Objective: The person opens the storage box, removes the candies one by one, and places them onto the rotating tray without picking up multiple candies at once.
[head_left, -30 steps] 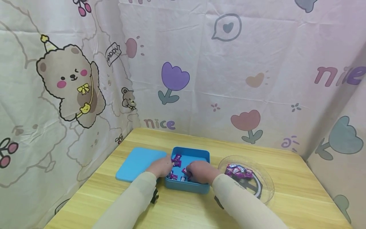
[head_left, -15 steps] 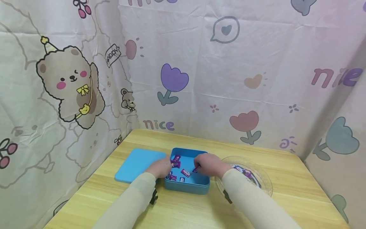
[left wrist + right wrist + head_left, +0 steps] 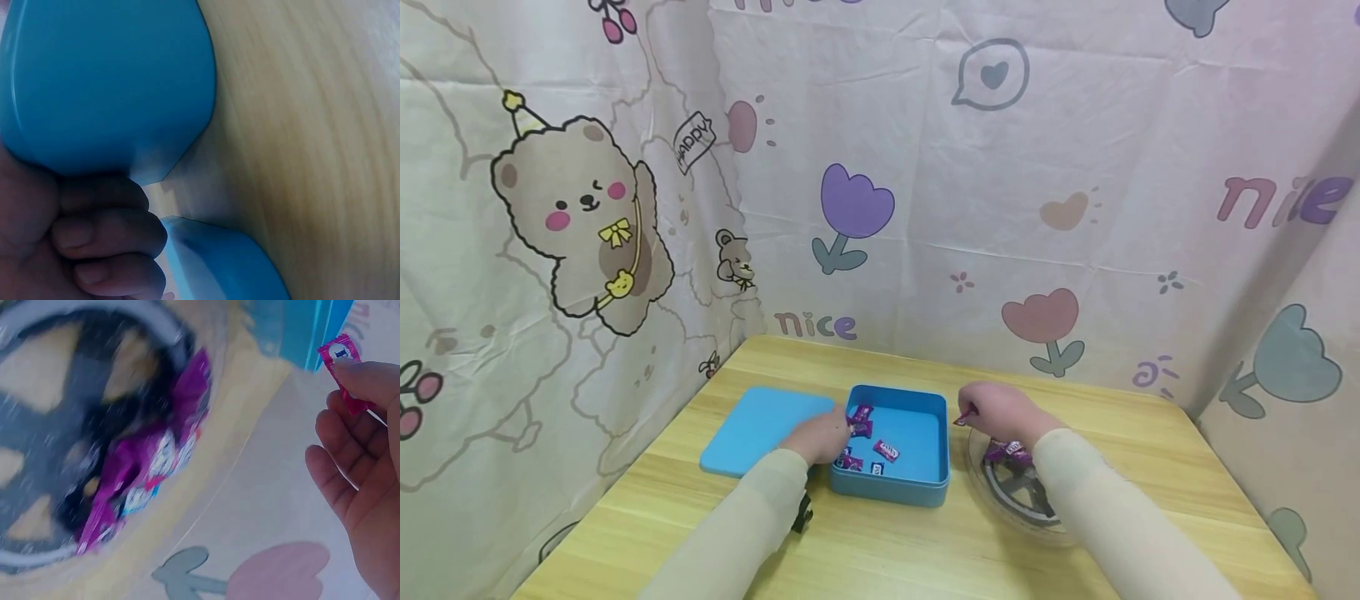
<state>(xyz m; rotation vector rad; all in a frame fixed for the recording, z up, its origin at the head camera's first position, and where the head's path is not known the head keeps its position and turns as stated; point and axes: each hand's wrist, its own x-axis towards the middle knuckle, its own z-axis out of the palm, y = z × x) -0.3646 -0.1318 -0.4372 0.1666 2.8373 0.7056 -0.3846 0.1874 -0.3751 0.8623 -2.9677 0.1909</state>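
My left hand (image 3: 822, 436) grips the left rim of an open blue box (image 3: 891, 492). In the left wrist view its curled fingers (image 3: 115, 232) lie against the box wall (image 3: 112, 94). Inside the box are several small wrapped candies, mostly along the left side, with one pink-purple candy (image 3: 886, 451) near the middle. My right hand (image 3: 1000, 410) pinches a purple-wrapped candy (image 3: 342, 369) between thumb and fingers, above the gap between the box and a clear round bowl (image 3: 1022, 527). More purple candies (image 3: 1009, 452) sit in that bowl, partly hidden by my right wrist.
A flat light-blue lid (image 3: 760, 429) lies on the wooden table (image 3: 880, 550), left of the box. Behind the table hangs a printed curtain (image 3: 940, 250). A black-and-grey wheel-like pattern (image 3: 1015, 492) shows in the clear bowl.
My right hand has moved right, out of the box toward the bowl, with a candy in its fingers. One candy stays behind mid-box. My left hand has stayed on the box rim.
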